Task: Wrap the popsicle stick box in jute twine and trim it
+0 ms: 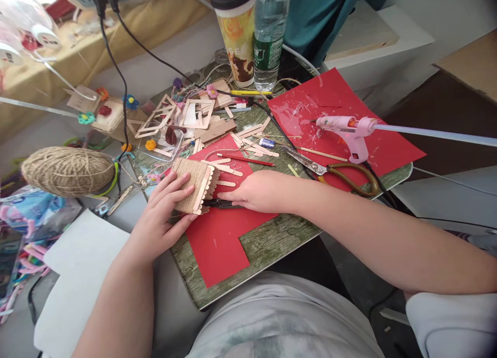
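My left hand [165, 208] is wrapped round a small box [194, 184] covered in twine, its side edged with rounded craft sticks. The box is tilted over a sheet of red paper [221, 249]. My right hand [256, 192] is closed on a slim black tool [219, 204], whose far end meets the box's lower right edge. Several loose craft sticks [229, 183] lie just behind, between the box and my right hand. A red pencil [246, 159] rests farther back on the paper.
Brass-handled scissors [326, 170] and a pink glue gun [351, 132] lie at the right. A paper cup [236, 42] and a water bottle [267, 42] stand at the back. To the left are a twine ball [70, 171] and white paper [85, 244]. Black cords cross the table.
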The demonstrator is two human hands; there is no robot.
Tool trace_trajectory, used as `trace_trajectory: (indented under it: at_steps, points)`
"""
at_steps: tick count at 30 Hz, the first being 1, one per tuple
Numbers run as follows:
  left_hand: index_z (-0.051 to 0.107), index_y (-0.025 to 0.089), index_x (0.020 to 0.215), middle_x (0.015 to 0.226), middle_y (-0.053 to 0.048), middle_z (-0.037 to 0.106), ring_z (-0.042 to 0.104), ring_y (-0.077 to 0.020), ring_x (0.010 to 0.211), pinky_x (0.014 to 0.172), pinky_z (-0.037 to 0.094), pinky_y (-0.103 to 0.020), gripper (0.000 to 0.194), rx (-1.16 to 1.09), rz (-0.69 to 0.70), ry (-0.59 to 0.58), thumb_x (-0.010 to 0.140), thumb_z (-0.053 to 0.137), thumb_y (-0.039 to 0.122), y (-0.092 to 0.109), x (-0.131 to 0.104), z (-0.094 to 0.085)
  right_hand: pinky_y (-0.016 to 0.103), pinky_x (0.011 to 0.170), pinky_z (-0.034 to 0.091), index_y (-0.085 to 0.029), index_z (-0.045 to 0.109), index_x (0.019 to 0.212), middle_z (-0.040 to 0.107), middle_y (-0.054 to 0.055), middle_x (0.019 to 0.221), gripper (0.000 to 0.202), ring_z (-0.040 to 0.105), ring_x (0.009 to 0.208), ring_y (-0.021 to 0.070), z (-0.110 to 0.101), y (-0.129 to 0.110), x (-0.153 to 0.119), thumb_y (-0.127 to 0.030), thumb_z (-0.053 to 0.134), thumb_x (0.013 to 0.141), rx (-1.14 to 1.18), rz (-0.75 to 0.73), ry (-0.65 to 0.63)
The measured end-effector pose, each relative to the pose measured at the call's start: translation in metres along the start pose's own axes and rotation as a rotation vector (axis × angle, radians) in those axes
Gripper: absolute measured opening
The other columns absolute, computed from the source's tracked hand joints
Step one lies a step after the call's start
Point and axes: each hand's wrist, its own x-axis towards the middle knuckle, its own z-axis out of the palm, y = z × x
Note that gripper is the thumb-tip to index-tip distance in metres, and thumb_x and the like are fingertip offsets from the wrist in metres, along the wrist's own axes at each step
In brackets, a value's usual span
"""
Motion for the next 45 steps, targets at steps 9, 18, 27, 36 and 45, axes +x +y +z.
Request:
trace_trajectory:
  at_steps: [9,18,27,36,45]
  points:
    - [0.044,0.033,0.159,0.170,-0.010,0.044,0.026,-0.0364,0.165,0.130,0.032,-0.066,0.061,-0.005,0.026,-0.006,0.102,0.066,0.032,0.000,-0.001,0.001,0.029,0.065,0.040,-0.039,0.065,0.148,0.084,0.005,0.114,0.041,0.073,0.079,0.0212,0.004,-0.002,-0.003,-0.035,0.053,0.109,0.065,0.027,0.054]
    - [0.044,0.033,0.158,0.170,-0.010,0.045,0.026,-0.0373,0.165,0.129,0.032,-0.067,0.060,0.000,0.022,-0.006,0.102,0.066,0.032,-0.002,-0.001,0.001,0.029,0.062,0.037,-0.037,0.064,0.150,0.083,0.005,0.118,0.042,0.071,0.079,0.0208,-0.003,-0.002,-0.005,-0.033,0.051,0.110,0.050,0.006,-0.009]
    - [0.044,0.032,0.158,0.171,-0.010,0.043,0.024,-0.0356,0.166,0.131,0.030,-0.065,0.059,-0.018,0.018,-0.010,0.102,0.066,0.029,0.001,-0.002,-0.001,0.029,0.066,0.039,-0.039,0.066,0.148,0.084,0.005,0.114,0.041,0.072,0.079,0.0208,0.004,0.003,-0.012,-0.035,0.052,0.109,0.077,0.022,0.036]
    - [0.045,0.034,0.158,0.170,-0.009,0.044,0.026,-0.0366,0.165,0.131,0.030,-0.066,0.061,-0.035,0.027,0.000,0.101,0.067,0.030,-0.005,-0.003,0.000,0.030,0.070,0.043,-0.037,0.064,0.151,0.083,0.005,0.119,0.043,0.073,0.084,0.0217,0.008,0.009,-0.012,-0.034,0.052,0.109,0.113,0.012,0.083]
    - [0.046,0.033,0.158,0.170,-0.009,0.045,0.027,-0.0367,0.165,0.132,0.029,-0.065,0.061,-0.042,0.031,0.002,0.101,0.068,0.028,-0.002,0.000,0.000,0.030,0.062,0.036,-0.039,0.056,0.156,0.080,0.006,0.130,0.047,0.070,0.075,0.0191,0.001,0.005,0.002,-0.032,0.050,0.110,-0.009,-0.046,0.054]
